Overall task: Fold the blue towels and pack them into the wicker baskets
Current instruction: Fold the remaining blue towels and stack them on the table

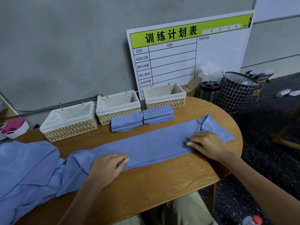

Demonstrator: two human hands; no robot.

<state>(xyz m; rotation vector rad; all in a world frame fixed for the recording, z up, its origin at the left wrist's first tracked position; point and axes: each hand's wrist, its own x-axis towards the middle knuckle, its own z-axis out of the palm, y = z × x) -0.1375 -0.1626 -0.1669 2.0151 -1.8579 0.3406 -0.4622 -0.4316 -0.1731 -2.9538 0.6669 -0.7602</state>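
A long blue towel (155, 143), folded into a narrow strip, lies slantwise across the wooden table (159, 182). My left hand (107, 168) rests on its near left part with curled fingers at the front hem. My right hand (209, 145) presses flat on the strip near its right end. Two folded blue towels (126, 121) (158, 114) lie side by side in front of the baskets. Three wicker baskets with white liners stand along the back: left (69, 122), middle (117, 106), right (164, 96). All three show bare liners. A heap of unfolded blue towels (27, 174) covers the table's left end.
A white planning board (186, 52) leans on the wall behind the baskets. Right of the table stand a steel bin (209, 91) and a black grid-pattern basket (235, 91). A pink-and-white object (14, 127) sits at the far left. A bottle (253, 220) lies at the lower right.
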